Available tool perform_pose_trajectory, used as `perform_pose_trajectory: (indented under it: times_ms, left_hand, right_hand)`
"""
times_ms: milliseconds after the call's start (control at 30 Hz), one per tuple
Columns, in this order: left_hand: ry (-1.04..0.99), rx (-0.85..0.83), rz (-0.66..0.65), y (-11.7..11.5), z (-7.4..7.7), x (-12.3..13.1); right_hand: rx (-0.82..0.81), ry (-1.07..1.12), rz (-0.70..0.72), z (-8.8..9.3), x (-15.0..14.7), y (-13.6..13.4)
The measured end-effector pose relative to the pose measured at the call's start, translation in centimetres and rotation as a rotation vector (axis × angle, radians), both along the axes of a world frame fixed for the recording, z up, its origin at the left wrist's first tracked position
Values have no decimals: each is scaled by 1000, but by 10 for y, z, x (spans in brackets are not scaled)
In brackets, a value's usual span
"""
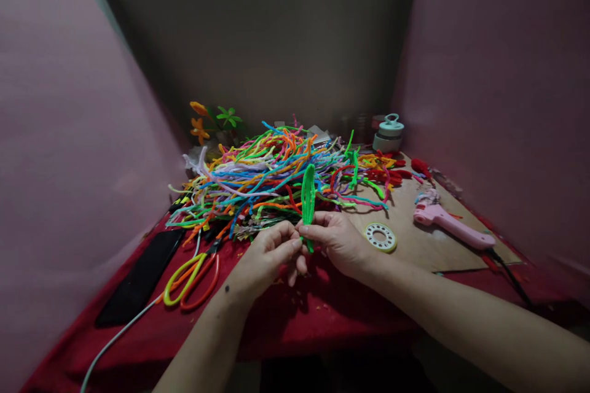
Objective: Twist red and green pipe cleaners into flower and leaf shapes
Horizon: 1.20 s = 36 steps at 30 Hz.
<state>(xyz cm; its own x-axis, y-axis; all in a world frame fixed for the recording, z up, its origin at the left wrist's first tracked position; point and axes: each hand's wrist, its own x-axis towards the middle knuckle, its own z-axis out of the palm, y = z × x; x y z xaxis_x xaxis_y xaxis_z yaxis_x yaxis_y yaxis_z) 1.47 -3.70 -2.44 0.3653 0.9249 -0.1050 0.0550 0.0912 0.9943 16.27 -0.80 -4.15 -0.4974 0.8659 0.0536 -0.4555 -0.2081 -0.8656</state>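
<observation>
A green pipe cleaner leaf [308, 193] stands upright between my two hands, a long narrow loop with a short tail pointing down. My right hand [335, 238] pinches its base between thumb and fingers. On the other side, my left hand [277, 252] also closes its thumb and forefinger at the base, with the lower fingers curled beneath. Just behind the hands lies a large heap of multicoloured pipe cleaners [258, 172]. The fingertips cover the point where the leaf is gripped.
Scissors [191, 276] with yellow and red handles and a black phone [141, 276] lie left, beside a white cable [122, 334]. A tape roll [380, 237] and pink glue gun [454, 227] rest on a brown board [410, 252] at right. Pipe cleaner flowers [200, 120] stand behind.
</observation>
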Motion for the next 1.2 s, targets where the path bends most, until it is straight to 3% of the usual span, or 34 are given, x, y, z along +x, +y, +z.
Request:
perform_pose_trajectory:
  times_ms: [500,867,933,1067,1200]
  left_hand:
    - [-165,-35,-101,0,-1,-7]
    - [-64,-62,-87,-3,5,-7]
    - [82,-20,-39,1,10,-9]
    - [266,188,253,12,26,-9]
    - [258,245,262,20,39,6]
  right_hand:
    - [-30,57,48,-1,1,-2]
    - [-27,-28,20,-1,1,1]
    - [11,-97,-22,2,3,0]
    - [47,-193,-58,8,4,-4]
    - [74,-246,-18,5,3,-6]
